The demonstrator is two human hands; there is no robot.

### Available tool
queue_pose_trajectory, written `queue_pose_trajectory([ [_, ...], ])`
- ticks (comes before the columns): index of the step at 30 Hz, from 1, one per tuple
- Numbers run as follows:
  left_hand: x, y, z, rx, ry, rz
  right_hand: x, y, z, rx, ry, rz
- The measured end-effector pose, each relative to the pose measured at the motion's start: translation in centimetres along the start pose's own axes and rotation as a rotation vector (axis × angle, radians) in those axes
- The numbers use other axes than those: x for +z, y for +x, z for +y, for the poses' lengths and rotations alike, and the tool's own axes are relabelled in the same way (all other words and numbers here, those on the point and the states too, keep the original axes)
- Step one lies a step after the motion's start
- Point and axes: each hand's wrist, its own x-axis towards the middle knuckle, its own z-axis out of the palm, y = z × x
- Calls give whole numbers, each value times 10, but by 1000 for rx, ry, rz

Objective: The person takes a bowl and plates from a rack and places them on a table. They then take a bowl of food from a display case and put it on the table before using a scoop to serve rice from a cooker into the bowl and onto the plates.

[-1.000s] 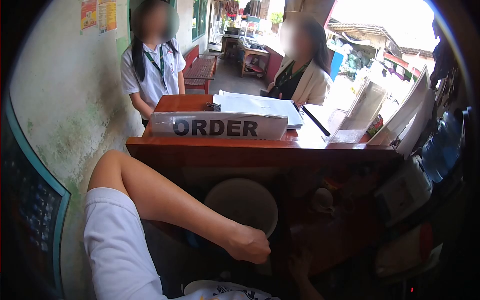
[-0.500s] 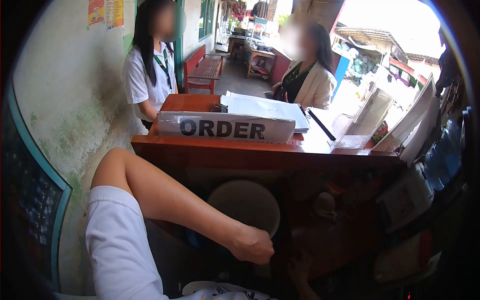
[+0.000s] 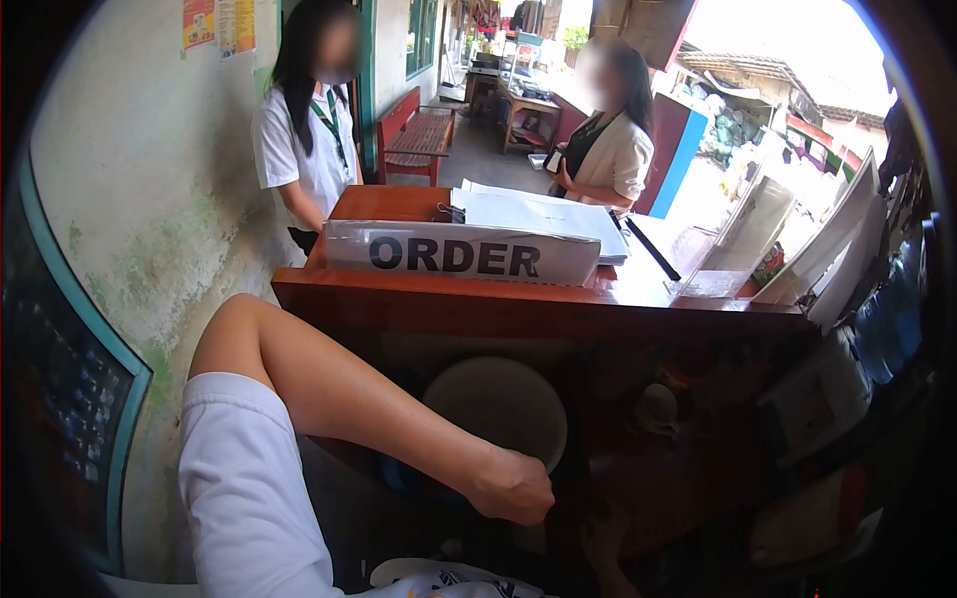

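My left hand [image 3: 510, 486], at the end of a bent arm in a white sleeve, is curled closed in front of my body. Whatever its fingers hold, if anything, is hidden. Just behind it, below the counter, is a round pale basin or lid [image 3: 498, 399]. My right hand [image 3: 605, 530] is low in deep shadow by the dark wooden surface [image 3: 658, 488]; its dim fingers seem spread, with nothing visible in them. A small pale cup-like thing [image 3: 656, 409] sits farther back on that surface.
A wooden counter [image 3: 518, 309] crosses ahead, bearing an ORDER sign [image 3: 459, 254], clipped papers [image 3: 538, 214] and clear stands [image 3: 743, 234]. One person [image 3: 309, 130] stands beyond at left, another [image 3: 603, 149] at right holding a dark object. A red bench [image 3: 414, 135] is behind.
The view has shifted slightly, so most things appear a little farther right. The person at right has turned and now shows a dark object in hand. My left hand keeps its closed pose.
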Motion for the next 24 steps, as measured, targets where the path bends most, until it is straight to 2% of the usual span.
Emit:
queue_pose_trajectory([
  [10, -13, 5, 0, 48, -9, 12, 7, 0, 4, -24, 4, 40],
  [13, -19, 3, 1, 85, 37, 160, 6, -2, 3, -30, 3, 47],
  [16, -21, 1, 0, 110, 44, 225, 17, -10, 13, 4, 44, 30],
  [18, -21, 0, -2, 95, 55, 191, 24, -4, 16, 22, 111, 37],
  [24, -21, 0, -4, 43, 74, 121, -41, 17, -43, -38, 236, 70],
])
